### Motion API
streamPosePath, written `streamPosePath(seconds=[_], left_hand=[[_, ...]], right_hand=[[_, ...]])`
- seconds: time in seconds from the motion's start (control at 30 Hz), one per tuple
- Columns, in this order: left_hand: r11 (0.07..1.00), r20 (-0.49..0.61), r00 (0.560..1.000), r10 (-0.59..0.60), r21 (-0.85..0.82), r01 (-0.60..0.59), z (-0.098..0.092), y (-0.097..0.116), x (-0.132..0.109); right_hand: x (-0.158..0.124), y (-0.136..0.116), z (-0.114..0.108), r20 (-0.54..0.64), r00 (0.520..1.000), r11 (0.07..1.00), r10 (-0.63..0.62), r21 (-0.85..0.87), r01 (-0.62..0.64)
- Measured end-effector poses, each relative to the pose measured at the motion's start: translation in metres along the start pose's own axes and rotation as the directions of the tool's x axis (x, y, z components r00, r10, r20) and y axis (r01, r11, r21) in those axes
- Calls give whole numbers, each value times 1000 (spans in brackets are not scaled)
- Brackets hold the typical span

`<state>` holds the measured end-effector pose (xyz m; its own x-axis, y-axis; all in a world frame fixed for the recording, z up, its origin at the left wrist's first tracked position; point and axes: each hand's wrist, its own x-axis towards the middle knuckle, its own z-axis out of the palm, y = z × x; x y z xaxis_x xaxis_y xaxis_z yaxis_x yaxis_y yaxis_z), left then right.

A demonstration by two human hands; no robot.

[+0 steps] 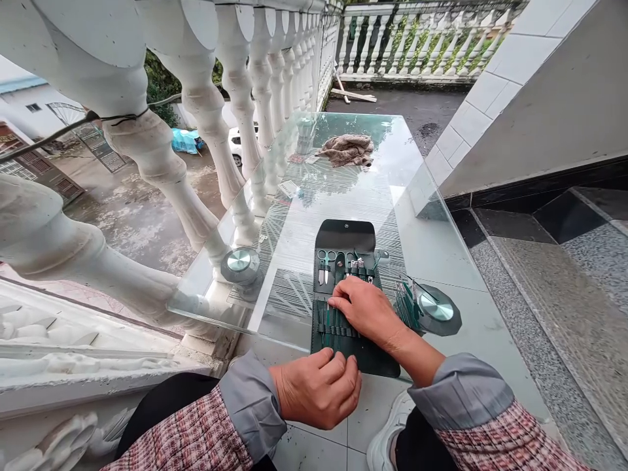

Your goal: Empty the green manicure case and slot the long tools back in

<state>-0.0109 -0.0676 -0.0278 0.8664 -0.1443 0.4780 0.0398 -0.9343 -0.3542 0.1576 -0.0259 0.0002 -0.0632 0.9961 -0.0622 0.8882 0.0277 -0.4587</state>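
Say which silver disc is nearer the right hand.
The disc beside the loose tools, right of the case; the other disc lies left of it.

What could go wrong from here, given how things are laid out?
The open case lies right at the near edge of the glass table, so a tug could perhaps drag it off. The green tools beside the case lie close to the right hand, whose wrist might brush and scatter them.
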Motion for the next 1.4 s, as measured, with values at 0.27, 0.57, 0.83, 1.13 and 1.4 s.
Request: streamPosePath(seconds=[0.27,0.57,0.83,1.13,1.4], left_hand=[[1000,3,1000,-10,-11,10,-1,-2,1],[1000,-14,1000,-5,-11,5,2,0,0],[1000,-2,1000,-2,-5,2,1,0,0],[1000,30,1000,8,5,-8,0,0,-2],[1000,28,999,15,11,-16,2,0,-2]], right_hand=[[-3,-2,-9,14,999,998,29,-60,-28],[3,-1,-5,62,994,994,88,62,-92],[12,11,-8,-59,993,990,102,101,-95],[16,49,-54,-76,928,741,364,627,-239],[-5,98,-75,126,923,817,364,433,-382]])
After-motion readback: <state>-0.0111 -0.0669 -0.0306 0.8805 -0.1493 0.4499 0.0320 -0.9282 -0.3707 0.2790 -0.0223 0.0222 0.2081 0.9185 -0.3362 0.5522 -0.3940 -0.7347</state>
